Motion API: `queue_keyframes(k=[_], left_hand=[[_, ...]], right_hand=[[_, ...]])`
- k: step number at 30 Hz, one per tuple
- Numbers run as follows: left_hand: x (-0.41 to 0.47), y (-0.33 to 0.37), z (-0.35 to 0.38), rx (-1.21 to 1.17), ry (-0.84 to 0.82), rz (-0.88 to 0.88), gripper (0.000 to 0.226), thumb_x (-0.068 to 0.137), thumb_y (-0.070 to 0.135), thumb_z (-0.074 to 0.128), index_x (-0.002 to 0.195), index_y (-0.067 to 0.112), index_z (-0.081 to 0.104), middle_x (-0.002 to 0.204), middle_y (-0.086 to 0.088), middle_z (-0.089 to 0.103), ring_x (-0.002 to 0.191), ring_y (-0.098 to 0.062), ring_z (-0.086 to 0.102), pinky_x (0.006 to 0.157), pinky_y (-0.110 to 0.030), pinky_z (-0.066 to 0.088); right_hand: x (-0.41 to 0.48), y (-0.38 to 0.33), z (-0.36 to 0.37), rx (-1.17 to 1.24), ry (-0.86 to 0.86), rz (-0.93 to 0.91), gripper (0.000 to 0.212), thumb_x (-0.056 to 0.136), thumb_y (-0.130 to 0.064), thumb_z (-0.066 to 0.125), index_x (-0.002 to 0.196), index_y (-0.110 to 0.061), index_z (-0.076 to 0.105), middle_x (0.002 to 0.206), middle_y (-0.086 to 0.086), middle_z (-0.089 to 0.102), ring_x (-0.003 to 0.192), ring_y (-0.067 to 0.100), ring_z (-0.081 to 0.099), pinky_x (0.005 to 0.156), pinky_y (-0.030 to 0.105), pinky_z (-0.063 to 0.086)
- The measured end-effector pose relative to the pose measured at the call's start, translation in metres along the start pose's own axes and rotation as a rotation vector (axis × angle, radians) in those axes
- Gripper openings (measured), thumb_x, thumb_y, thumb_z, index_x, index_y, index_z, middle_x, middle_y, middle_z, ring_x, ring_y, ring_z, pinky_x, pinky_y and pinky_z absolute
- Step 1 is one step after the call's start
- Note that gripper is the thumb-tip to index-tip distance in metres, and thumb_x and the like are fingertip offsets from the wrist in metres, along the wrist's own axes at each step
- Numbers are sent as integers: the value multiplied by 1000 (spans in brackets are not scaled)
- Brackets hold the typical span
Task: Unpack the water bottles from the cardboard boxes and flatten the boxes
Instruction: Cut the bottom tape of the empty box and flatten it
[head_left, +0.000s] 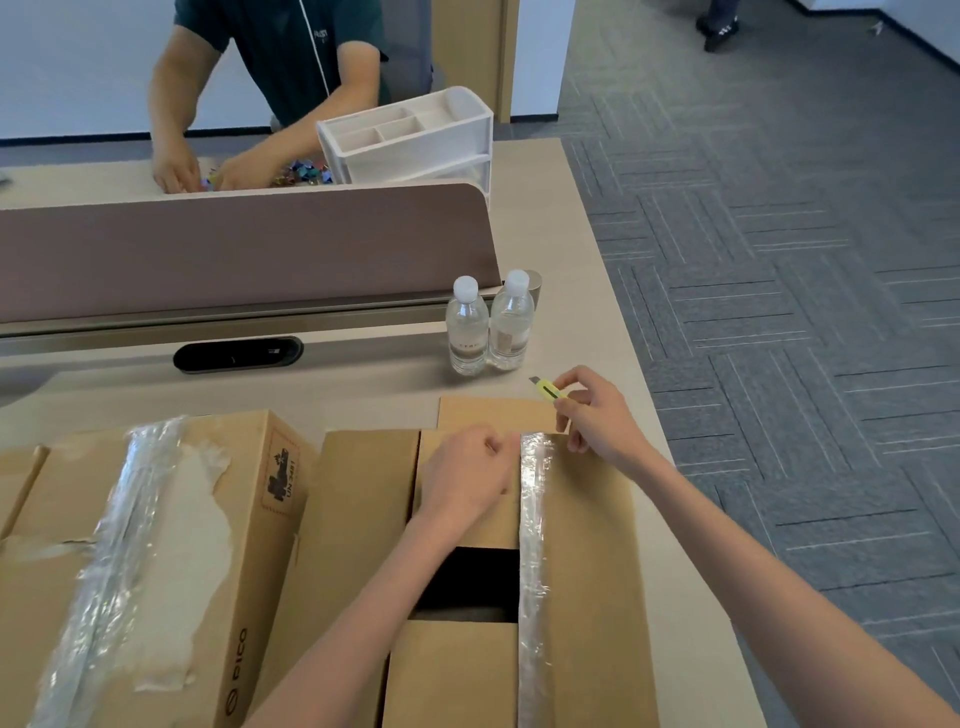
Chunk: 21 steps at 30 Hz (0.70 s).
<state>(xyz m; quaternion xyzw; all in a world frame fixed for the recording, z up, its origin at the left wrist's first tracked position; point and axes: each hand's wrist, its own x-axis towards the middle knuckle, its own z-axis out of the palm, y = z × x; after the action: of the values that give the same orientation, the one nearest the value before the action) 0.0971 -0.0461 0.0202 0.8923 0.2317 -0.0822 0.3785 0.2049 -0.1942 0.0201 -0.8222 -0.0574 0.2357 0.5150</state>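
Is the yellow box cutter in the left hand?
No, the right hand pinches the yellow box cutter, while the left hand rests on a flap of the opened cardboard box.

Support surface: a light wood-grain table (582, 322). A brown divider panel (249, 249) stands across it, and the surface continues past the panel's right end.

Near side of the panel:
- A black oval cable cover (238, 354) is set into the tabletop below the panel.
- Two clear water bottles (488, 327) with white caps stand upright, touching each other, near the panel's right end.
- Left cardboard box (171, 545): closed, with clear tape along its top.
- Right cardboard box (582, 545): just beside the left one, top partly open, far flap lying flat on the table.

Far side of the panel:
- A white drawer organiser (415, 140).
- Small coloured pieces (301, 174), left of the organiser.
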Motion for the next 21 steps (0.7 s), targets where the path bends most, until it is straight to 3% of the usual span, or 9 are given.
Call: queue_keyframes(k=[2, 4, 7, 9, 11, 14, 17, 19, 21], left_hand=[[-1, 7, 12, 43, -114, -35, 51, 93, 55, 47, 76, 9, 60, 70, -1, 73, 58, -12, 68, 77, -33, 54], [2, 9, 18, 170, -103, -18, 54, 92, 60, 48, 67, 13, 54, 67, -3, 69, 61, -16, 66, 69, -31, 51], [8, 2, 26, 181, -146, -44, 57, 88, 66, 52, 62, 15, 49, 57, 0, 50, 56, -18, 48, 56, -29, 35], [10, -5, 33, 36, -210, -69, 61, 85, 69, 55, 73, 9, 61, 64, -1, 59, 61, -17, 50, 60, -30, 36], [10, -11, 37, -95, -226, -61, 55, 82, 70, 57, 82, 16, 69, 73, 1, 68, 65, -16, 56, 63, -31, 39], [9, -14, 40, -264, -251, -39, 50, 74, 73, 58, 76, 24, 69, 78, 1, 72, 66, -12, 57, 66, -32, 43], [8, -16, 45, -312, -255, -17, 65, 67, 78, 52, 83, 19, 70, 85, -4, 73, 72, -14, 62, 73, -38, 51], [8, -18, 48, -331, -254, -8, 68, 69, 77, 52, 89, 14, 69, 91, -7, 72, 82, -25, 67, 83, -49, 52], [8, -18, 49, -357, -259, -17, 67, 70, 76, 54, 93, 14, 70, 96, -9, 72, 92, -31, 67, 89, -54, 52]], right_hand=[[4, -6, -12, -29, -107, -56, 6, 94, -9, 58, 98, -10, 61, 70, 12, 65, 44, 21, 51, 43, 23, 43], [10, -9, -22, -81, -189, -91, 4, 93, -13, 63, 94, -11, 66, 73, 10, 67, 45, 19, 52, 45, 23, 44], [19, -11, -34, -208, -302, -131, 4, 88, -14, 69, 86, -10, 71, 74, 5, 67, 44, 17, 51, 46, 21, 41], [23, -11, -39, -281, -359, -143, 4, 85, -12, 73, 81, -10, 72, 75, 3, 68, 46, 18, 50, 47, 20, 40], [28, -11, -40, -324, -373, -147, 4, 81, -13, 76, 78, -13, 73, 75, 0, 68, 47, 17, 48, 48, 22, 40], [32, -14, -36, -345, -382, -159, 4, 80, -11, 77, 77, -12, 74, 75, -2, 68, 47, 3, 49, 48, 14, 37], [36, -19, -34, -416, -399, -192, 3, 78, -12, 78, 79, -9, 76, 75, -6, 68, 58, -7, 54, 51, 7, 36], [40, -22, -33, -443, -426, -207, 4, 78, -12, 79, 79, -9, 76, 73, -7, 68, 61, -6, 54, 54, 8, 37], [46, -23, -31, -494, -438, -226, 4, 76, -16, 80, 75, -14, 76, 73, -9, 69, 68, -1, 57, 65, 20, 46]])
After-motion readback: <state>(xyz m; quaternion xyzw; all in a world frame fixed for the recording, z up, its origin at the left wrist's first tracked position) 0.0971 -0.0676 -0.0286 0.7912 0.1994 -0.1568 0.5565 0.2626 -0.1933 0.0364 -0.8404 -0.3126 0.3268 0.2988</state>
